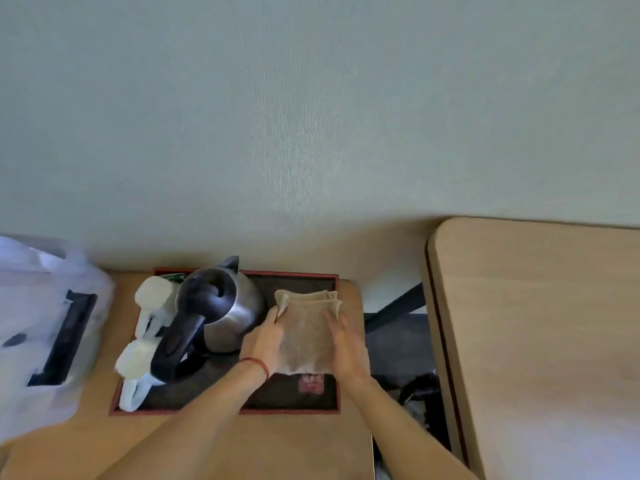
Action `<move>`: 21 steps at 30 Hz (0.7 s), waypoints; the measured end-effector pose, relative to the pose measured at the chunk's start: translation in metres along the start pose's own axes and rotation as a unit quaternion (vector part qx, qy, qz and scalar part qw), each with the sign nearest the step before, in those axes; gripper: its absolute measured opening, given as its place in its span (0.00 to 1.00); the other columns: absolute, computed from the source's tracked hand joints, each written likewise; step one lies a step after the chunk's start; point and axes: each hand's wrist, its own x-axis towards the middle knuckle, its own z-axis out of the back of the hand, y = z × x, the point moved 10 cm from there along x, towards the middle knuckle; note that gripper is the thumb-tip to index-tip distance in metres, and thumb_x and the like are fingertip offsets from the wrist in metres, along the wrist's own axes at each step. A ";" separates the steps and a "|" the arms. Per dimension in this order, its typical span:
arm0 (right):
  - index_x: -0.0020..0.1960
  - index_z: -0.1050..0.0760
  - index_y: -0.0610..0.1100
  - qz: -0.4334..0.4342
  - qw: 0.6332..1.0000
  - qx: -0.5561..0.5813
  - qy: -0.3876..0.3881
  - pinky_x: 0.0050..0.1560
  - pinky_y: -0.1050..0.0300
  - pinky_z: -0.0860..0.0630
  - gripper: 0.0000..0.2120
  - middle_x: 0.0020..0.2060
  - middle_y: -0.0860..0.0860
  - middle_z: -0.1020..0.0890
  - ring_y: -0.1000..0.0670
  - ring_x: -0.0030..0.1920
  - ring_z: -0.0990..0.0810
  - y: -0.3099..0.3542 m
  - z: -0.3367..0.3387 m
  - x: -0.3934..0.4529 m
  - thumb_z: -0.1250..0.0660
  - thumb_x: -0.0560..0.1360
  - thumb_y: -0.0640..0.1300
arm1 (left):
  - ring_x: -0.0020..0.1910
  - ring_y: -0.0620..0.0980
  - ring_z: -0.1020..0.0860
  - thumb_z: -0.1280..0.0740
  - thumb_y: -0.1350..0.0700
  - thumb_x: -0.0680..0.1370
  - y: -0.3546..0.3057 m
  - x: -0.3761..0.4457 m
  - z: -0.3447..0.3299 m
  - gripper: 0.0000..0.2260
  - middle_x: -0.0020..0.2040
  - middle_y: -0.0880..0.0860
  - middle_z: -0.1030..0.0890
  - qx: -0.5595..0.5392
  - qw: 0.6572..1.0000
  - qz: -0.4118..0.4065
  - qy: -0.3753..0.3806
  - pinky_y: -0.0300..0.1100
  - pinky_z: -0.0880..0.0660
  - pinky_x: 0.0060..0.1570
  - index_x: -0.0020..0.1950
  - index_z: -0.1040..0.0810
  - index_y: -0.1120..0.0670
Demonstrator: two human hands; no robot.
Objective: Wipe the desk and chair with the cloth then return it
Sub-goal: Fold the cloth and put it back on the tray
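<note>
A folded beige cloth (306, 329) lies over the right part of a dark tray with a red rim (337, 393) on a low wooden table (263, 448). My left hand (265, 341), with a red string on its wrist, grips the cloth's left edge. On the cloth's right edge rests my right hand (346, 344), fingers holding it. The light wooden desk (536, 323) stands to the right. No chair can be seen.
On the tray, just left of the cloth, stands a steel kettle (221, 313) with a black handle, with white cups (152, 296) beside it. A white plastic bag (38, 323) lies at the far left. A dark gap with black cables (412, 393) separates table and desk. A wall is behind.
</note>
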 end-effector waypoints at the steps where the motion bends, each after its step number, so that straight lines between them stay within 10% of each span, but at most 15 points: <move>1: 0.53 0.29 0.66 0.000 1.000 -0.023 -0.002 0.37 0.69 0.30 0.08 0.48 0.58 0.22 0.64 0.43 0.25 0.001 -0.002 0.008 0.45 0.77 0.63 | 0.55 0.54 0.21 0.41 0.59 0.79 0.000 0.007 -0.002 0.27 0.72 0.51 0.33 0.026 1.000 0.005 -0.007 0.46 0.25 0.55 0.75 0.47 0.54; 7: 0.73 0.40 0.44 0.034 0.976 -0.152 0.151 0.69 0.48 0.36 0.21 0.73 0.43 0.38 0.39 0.69 0.37 0.006 -0.053 0.027 0.43 0.80 0.40 | 0.51 0.52 0.20 0.42 0.65 0.77 -0.007 0.023 -0.015 0.23 0.71 0.58 0.38 0.142 0.989 0.021 -0.038 0.44 0.22 0.45 0.72 0.42 0.62; 12: 0.73 0.45 0.40 0.067 0.955 -0.281 0.072 0.74 0.43 0.45 0.36 0.77 0.42 0.56 0.39 0.74 0.45 0.008 -0.043 0.034 0.30 0.71 0.42 | 0.58 0.54 0.29 0.42 0.61 0.78 -0.029 0.027 -0.014 0.21 0.69 0.61 0.38 0.316 0.943 -0.041 -0.095 0.41 0.25 0.46 0.70 0.41 0.63; 17: 0.74 0.44 0.39 0.054 0.936 -0.320 0.133 0.76 0.42 0.58 0.39 0.76 0.42 0.45 0.40 0.76 0.50 -0.002 -0.057 0.043 0.28 0.70 0.46 | 0.71 0.60 0.42 0.39 0.46 0.76 -0.016 0.039 -0.037 0.28 0.70 0.59 0.35 0.504 0.861 -0.055 -0.040 0.50 0.42 0.70 0.71 0.37 0.59; 21: 0.73 0.42 0.39 0.027 0.956 -0.257 0.138 0.77 0.42 0.54 0.34 0.75 0.42 0.42 0.40 0.76 0.48 0.002 -0.046 0.036 0.30 0.72 0.41 | 0.70 0.59 0.40 0.37 0.51 0.76 -0.023 0.032 -0.028 0.20 0.67 0.57 0.30 0.414 0.908 -0.065 -0.026 0.50 0.41 0.68 0.66 0.30 0.56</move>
